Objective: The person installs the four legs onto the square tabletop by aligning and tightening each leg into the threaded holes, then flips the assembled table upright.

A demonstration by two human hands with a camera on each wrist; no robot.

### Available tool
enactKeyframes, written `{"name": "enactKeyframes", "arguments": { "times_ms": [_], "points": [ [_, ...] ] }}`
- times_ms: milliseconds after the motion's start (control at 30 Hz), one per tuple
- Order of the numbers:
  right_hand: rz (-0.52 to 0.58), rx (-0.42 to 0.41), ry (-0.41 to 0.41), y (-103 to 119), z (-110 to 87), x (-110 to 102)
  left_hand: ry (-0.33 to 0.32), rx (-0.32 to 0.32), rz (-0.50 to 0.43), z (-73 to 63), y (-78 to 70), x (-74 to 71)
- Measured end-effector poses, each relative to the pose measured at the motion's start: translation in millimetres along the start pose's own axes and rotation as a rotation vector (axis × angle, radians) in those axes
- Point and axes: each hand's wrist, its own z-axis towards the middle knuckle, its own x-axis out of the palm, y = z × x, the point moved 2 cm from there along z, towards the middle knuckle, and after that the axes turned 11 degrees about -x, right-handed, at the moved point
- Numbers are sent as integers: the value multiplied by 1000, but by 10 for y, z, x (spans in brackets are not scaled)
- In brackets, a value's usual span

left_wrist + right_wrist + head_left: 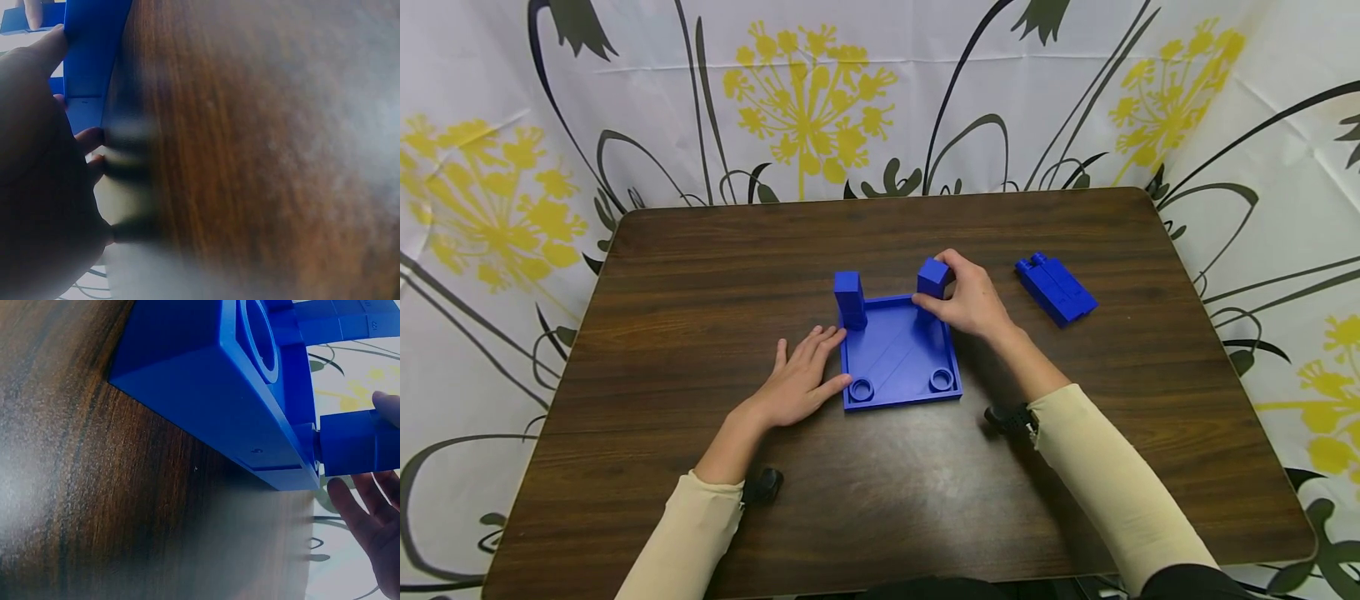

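A blue square tabletop (898, 350) lies underside up, with a raised rim and round sockets (942, 381) at its near corners. At its far left corner a blue table leg (850, 300) stands upright. My right hand (973, 300) grips another blue leg (932, 277) near its top, between thumb and fingers, at the far right corner. In the right wrist view this leg (350, 444) meets the socket with a narrow band of its end showing. My left hand (797, 383) lies with fingers spread, its thumb and fingertips against the tabletop's left edge.
Two more blue legs (1056, 287) lie side by side on the brown wooden table (715, 275), right of my right hand. A white curtain (647, 92) with yellow and grey plants hangs behind and around the table.
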Motion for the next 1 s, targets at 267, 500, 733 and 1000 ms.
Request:
{"name": "enactKeyframes", "arguments": {
  "times_ms": [267,500,733,1000],
  "points": [
    [-2,4,61,0,-5,-30,-4,-1,4,-1,-20,-20],
    [238,-2,116,-25,15,-62,1,-2,7,5,-13,-10],
    [478,-44,181,-47,36,-106,-1,-1,7,4,-9,-7],
    [504,-60,198,-42,16,-115,1,-6,4,1,-3,5]
  ]
}}
